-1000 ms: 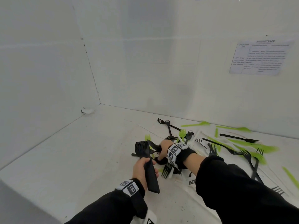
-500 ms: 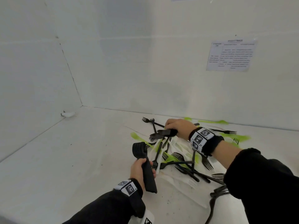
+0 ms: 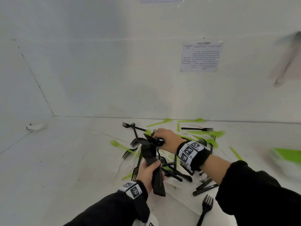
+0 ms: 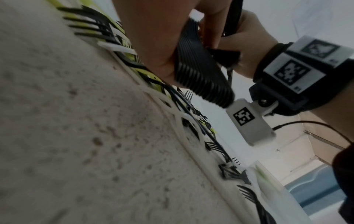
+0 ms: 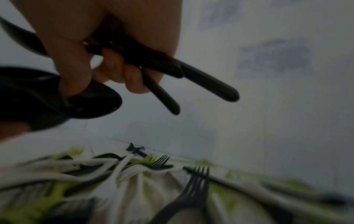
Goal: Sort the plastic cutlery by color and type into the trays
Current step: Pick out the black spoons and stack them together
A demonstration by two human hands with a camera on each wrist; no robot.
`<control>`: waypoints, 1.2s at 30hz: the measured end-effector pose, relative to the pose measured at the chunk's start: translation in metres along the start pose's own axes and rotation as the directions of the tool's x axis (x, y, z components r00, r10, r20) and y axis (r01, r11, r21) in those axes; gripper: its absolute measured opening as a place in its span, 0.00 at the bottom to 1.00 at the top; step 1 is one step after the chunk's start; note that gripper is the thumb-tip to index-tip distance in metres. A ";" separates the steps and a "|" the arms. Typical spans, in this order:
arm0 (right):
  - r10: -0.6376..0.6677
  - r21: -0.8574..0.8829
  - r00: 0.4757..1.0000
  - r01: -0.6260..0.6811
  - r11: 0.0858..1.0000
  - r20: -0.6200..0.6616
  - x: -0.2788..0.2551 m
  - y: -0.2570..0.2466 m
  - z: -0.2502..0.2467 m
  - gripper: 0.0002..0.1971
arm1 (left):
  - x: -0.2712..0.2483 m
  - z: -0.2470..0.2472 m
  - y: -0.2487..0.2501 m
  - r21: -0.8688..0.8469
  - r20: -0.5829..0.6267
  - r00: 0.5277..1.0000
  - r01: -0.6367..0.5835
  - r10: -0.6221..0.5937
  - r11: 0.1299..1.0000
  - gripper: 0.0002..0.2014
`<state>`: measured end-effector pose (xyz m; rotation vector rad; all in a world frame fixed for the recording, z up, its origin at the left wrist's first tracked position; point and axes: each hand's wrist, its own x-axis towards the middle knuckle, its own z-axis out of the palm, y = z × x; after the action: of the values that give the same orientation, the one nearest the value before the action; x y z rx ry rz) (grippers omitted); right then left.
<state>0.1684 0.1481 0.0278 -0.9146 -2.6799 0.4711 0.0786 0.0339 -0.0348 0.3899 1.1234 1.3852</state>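
The sheet (image 3: 201, 57) taped to the back wall carries a heading ending in "TRACE"; the rest of its print is too small to read. Both your wrist bands (image 3: 189, 151) show black-and-white square code markers.

Your left hand (image 3: 149, 174) is wrapped around a nested stack of black spoons (image 3: 155, 173). In the head view its long axis runs from about 6 o'clock at the handle ends up to 12 o'clock, bowls on top, tilted a little away from you. Your right hand (image 3: 166, 141) sits just above that stack at its bowl end, fingers curled round a few loose black spoons (image 5: 153, 60) (three handles show at the wrist, the count is not sure). Their handles splay toward 4 and 5 o'clock in the right wrist view.

The unsorted cutlery pile (image 3: 171, 160), black, green and white, lies on the counter (image 3: 65, 160) beneath and beyond both hands, spreading toward 2 o'clock. One black fork (image 3: 205, 208) lies apart at 5 o'clock, tines pointing to 12. From 7 to 10 o'clock the counter runs open to the side wall, with a small white scrap (image 3: 35, 126) in the corner.
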 end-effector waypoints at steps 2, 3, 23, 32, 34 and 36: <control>0.171 0.128 0.981 -0.159 0.979 -0.091 -0.003 -0.001 0.002 0.18 | 0.003 0.004 -0.001 0.007 -0.016 1.000 -0.001 0.001 1.000 0.04; 0.255 0.164 0.962 -0.237 0.958 -0.099 -0.005 -0.001 0.004 0.20 | 0.004 0.005 -0.001 0.009 -0.021 1.000 0.001 -0.001 1.000 0.04; 0.490 0.362 0.872 -0.450 0.816 -0.021 -0.046 -0.021 0.035 0.05 | 0.009 0.006 -0.012 -0.001 0.051 0.998 -0.030 0.030 1.000 0.12; 0.600 0.604 0.799 -0.496 0.624 0.037 -0.058 -0.020 0.038 0.13 | 0.007 0.001 -0.012 -0.052 0.044 0.996 -0.081 0.084 0.995 0.05; 0.597 0.629 0.801 -0.484 0.608 0.039 -0.064 -0.020 0.043 0.12 | 0.006 0.001 -0.013 -0.046 0.051 0.994 -0.096 0.098 0.994 0.06; 0.590 0.622 0.807 -0.462 0.632 0.000 -0.068 -0.020 0.048 0.08 | 0.006 0.000 -0.016 -0.044 0.048 0.992 -0.114 0.116 0.993 0.08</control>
<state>0.1928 0.0805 -0.0182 -1.4273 -1.8166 1.1947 0.0866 0.0363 -0.0497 0.4635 1.0427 1.4890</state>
